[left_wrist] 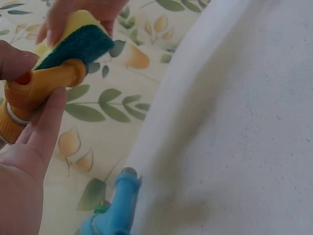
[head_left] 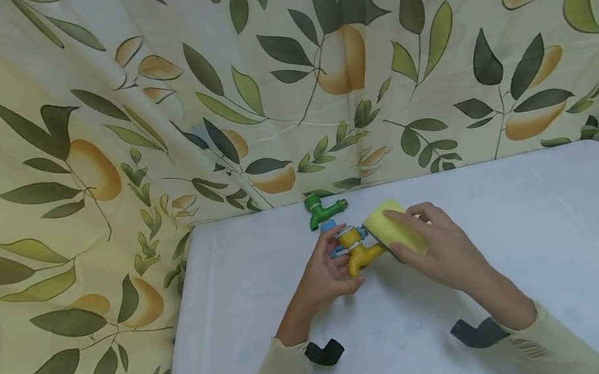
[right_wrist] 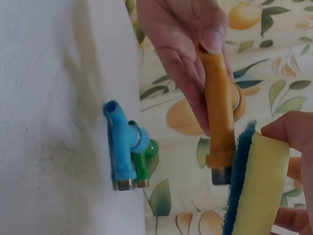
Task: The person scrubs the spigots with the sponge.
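Note:
My left hand (head_left: 319, 280) holds a yellow-orange plastic tap (head_left: 363, 258) above the table, thumb by its spout opening and fingers along its body in the left wrist view. The tap's dark inlet end (right_wrist: 221, 175) points toward my right hand (head_left: 447, 244). That hand grips a yellow sponge (head_left: 389, 224) between thumb and fingers. Its dark green scouring side (left_wrist: 80, 48) faces the tap, right at the inlet end. A blue tap (right_wrist: 120, 142) lies on the table, partly hidden behind my left hand in the head view. Just beyond it lies a green tap (head_left: 323, 212).
Beneath my hands is a table with a white cover (head_left: 574, 245). A leaf-and-fruit patterned curtain (head_left: 281, 83) hangs along its back edge and down its left side. Black angled pieces (head_left: 325, 353) show beside both wrists.

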The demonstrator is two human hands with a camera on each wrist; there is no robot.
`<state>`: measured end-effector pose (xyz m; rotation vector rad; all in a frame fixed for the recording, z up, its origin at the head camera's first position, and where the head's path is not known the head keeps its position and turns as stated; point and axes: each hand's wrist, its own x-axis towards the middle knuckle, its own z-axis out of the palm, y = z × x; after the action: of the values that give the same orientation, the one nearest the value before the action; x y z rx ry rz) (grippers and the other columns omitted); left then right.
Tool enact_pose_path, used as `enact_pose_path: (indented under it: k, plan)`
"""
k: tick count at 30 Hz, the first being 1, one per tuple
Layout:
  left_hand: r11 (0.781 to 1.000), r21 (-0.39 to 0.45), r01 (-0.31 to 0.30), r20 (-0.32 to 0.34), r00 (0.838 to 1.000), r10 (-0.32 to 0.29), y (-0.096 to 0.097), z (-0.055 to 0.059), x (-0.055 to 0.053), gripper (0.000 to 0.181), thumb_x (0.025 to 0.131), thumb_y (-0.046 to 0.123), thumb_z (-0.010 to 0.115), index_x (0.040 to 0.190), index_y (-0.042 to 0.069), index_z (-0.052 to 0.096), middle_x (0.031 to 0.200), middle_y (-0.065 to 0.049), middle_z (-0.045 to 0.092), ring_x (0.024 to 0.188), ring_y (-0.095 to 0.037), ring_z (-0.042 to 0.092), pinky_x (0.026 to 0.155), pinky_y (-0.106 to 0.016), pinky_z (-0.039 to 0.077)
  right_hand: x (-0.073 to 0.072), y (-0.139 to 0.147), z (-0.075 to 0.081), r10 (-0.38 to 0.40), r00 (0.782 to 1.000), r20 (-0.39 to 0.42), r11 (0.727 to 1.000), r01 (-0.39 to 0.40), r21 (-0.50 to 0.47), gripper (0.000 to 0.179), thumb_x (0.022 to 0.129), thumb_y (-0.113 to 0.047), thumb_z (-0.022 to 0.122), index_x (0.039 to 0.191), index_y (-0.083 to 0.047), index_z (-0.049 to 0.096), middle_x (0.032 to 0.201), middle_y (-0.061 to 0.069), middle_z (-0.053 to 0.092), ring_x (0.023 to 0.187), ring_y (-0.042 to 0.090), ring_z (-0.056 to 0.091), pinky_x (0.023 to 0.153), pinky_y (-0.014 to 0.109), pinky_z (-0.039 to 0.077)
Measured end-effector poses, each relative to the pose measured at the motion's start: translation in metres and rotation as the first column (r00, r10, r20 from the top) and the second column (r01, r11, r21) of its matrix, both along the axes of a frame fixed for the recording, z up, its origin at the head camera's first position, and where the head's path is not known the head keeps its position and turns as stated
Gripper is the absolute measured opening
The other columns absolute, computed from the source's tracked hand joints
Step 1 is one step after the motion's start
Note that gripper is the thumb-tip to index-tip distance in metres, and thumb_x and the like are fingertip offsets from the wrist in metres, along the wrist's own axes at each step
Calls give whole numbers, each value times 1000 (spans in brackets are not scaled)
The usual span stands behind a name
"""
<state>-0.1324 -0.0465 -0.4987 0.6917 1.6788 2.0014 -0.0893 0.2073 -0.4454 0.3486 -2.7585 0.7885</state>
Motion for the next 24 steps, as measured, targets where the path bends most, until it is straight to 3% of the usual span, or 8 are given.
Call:
enact_pose_path:
  k: [5, 11, 16, 24]
  plan:
    - [1000, -8, -2, -5, 1000, 2, 1, 2, 0, 101, 78, -19, 72, 159, 13, 21, 157, -17, 37, 131, -35, 58, 100, -32, 56, 4, -5, 3, 65, 994, -84, 997, -62, 44, 54, 88, -36, 78, 139, -26, 63, 123, 13, 57, 99, 26, 54, 65, 31, 47]
    - [1000, -6, -6, -15, 1000, 6, -1, 6, 1, 99, 78, -17, 72, 158, 13, 23, 155, -15, 39, 130, -35, 59, 100, -32, 56, 2, 4, 4, 135, 973, -189, 988, -118, 97, 57, 81, -32, 83, 135, -25, 67, 121, 14, 61, 100, 26, 57, 67, 38, 52]
    - [1000, -2, -9, 5, 1000, 9, 2, 8, 3, 99, 78, -19, 72, 158, 14, 24, 156, -16, 37, 129, -32, 60, 99, -31, 57, -2, -2, 6, 125, 973, -194, 991, -113, 70, 56, 82, -31, 83, 136, -24, 66, 122, 14, 60, 101, 27, 55, 69, 39, 51]
    - [1000, 2, -16, -6, 1000, 16, 1, 12, 4, 100, 78, -20, 72, 158, 15, 25, 156, -16, 38, 129, -34, 60, 101, -34, 56, 0, -6, 10, 227, 948, -223, 973, -212, 91, 57, 80, -34, 84, 134, -31, 67, 121, 11, 62, 107, 27, 59, 75, 41, 56]
